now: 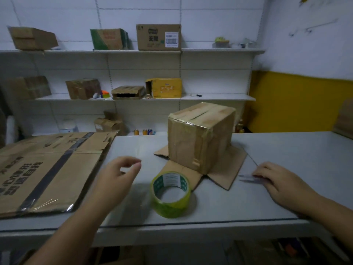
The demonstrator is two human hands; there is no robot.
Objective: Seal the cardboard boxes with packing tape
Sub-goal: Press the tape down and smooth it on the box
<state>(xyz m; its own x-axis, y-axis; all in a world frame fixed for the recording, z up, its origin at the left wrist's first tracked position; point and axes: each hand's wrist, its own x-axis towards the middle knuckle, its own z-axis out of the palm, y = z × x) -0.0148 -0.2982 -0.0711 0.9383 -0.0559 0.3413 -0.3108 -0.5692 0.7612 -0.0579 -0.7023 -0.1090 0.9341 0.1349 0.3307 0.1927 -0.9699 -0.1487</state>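
A brown cardboard box (200,136) stands on the grey table (286,150), its lower flaps splayed flat around it and its top and edges covered in clear tape. In front of it lies a yellow-green roll of packing tape (172,196). My left hand (118,175) hovers left of the roll with loosely curled fingers, holding nothing. My right hand (280,182) rests on the table to the right of the box, fingers curled over the red handle of a pair of scissors (247,177). The thin blades point left toward a box flap.
A large flattened cardboard sheet (44,169) with dark tape covers the table's left part. Wall shelves (210,97) behind hold several cardboard boxes. Another cardboard piece (344,119) leans at the far right. The table's front edge runs just below the tape roll.
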